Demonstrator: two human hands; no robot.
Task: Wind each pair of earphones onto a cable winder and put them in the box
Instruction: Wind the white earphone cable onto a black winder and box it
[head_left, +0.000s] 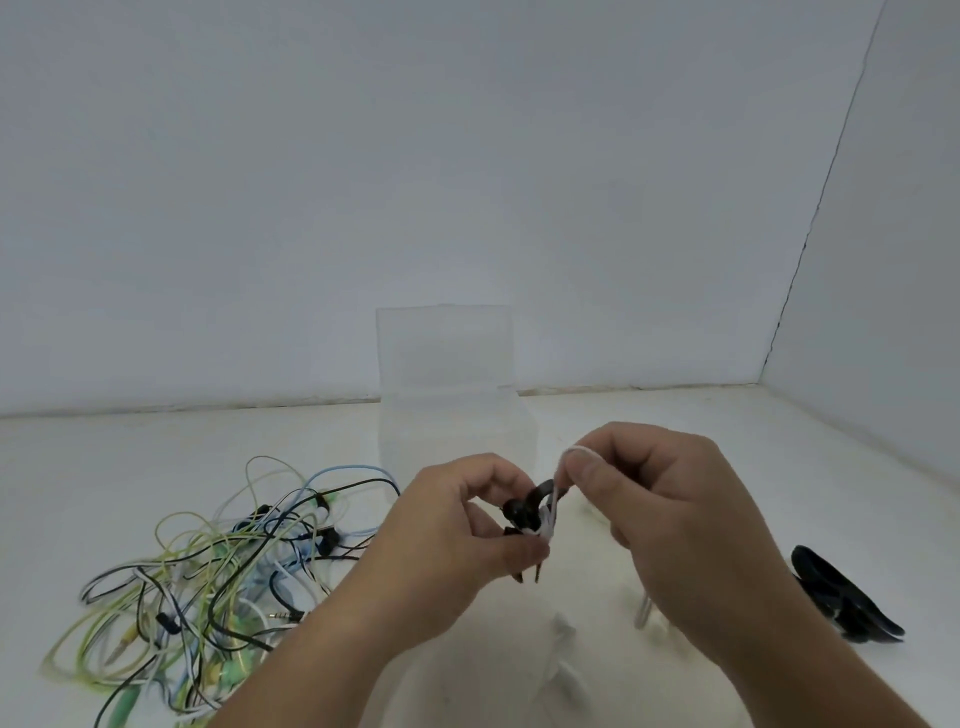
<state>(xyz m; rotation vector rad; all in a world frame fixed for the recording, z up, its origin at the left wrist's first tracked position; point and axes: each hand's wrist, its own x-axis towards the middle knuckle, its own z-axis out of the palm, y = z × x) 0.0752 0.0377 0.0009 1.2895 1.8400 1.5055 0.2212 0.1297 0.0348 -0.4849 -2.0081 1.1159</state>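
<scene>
My left hand (457, 525) grips a small black cable winder (524, 512) above the white table, with turns of white earphone cable (548, 519) wrapped on it. My right hand (660, 499) pinches a loop of that white cable just above and to the right of the winder. The cable's loose end with white earbuds (563, 639) hangs blurred below my hands. A clear plastic box (452, 415) with its lid standing up sits behind my hands against the wall.
A tangled heap of green, blue, black and white earphone cables (208, 577) lies on the table at the left. Several black cable winders (841, 597) lie in a pile at the right. White walls close the back and the right side.
</scene>
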